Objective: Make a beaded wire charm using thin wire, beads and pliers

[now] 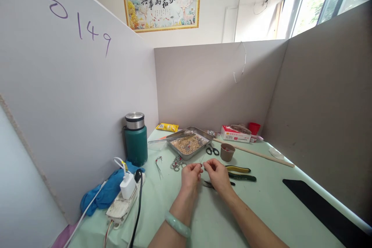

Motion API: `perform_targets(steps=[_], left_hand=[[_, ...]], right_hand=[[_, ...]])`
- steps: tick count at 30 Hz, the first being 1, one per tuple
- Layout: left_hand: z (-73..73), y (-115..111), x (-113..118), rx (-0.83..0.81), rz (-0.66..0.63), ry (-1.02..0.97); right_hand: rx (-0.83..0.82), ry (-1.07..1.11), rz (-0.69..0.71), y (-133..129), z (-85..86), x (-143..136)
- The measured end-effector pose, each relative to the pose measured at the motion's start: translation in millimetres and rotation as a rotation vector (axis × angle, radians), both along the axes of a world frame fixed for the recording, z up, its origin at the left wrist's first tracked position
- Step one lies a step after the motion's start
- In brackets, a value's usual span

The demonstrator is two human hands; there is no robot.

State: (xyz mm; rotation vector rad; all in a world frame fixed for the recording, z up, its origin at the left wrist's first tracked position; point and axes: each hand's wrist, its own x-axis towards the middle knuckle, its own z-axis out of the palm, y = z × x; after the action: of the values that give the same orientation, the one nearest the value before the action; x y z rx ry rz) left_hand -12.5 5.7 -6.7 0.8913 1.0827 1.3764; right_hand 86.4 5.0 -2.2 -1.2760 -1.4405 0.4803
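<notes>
My left hand (192, 176), with a pale green bangle (178, 224) at the wrist, is closed in a pinch. My right hand (217, 174) pinches close beside it, fingertips almost meeting. Between them thin wire (201, 160) stands up; its lower part is hidden by the fingers. Under and beside my right hand lie pliers with yellow and green handles (241, 177) and a smaller dark-handled tool (208, 184), partly covered. Left of my hands are a small heap of wire pieces with red beads (176, 163) and a separate beaded wire bunch (159, 166).
Behind my hands are a metal tray (173, 148) of gold-coloured beads, black scissors (212, 150), a brown cup (227, 152) and a long wooden stick (261, 154). A green bottle (136, 143) and power strip (119, 209) stand left. Partitions (215, 85) enclose the table.
</notes>
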Motion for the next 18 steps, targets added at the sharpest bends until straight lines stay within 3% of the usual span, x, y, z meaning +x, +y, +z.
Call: perform_targets(steps=[8, 12, 18], left_hand=[[4.6, 2, -7, -0.03, -0.14, -0.303], [5.4, 1, -7, -0.032, -0.185, -0.301], [2.9, 1, -8, -0.01, -0.155, -0.199]], right_hand=[[-0.121, 0.166, 0.066, -1, -10.0, -10], [-0.107, 0.136, 0.056, 4, -7.1, 4], [0.004, 0.024, 0.018, 1, 8.6, 19]])
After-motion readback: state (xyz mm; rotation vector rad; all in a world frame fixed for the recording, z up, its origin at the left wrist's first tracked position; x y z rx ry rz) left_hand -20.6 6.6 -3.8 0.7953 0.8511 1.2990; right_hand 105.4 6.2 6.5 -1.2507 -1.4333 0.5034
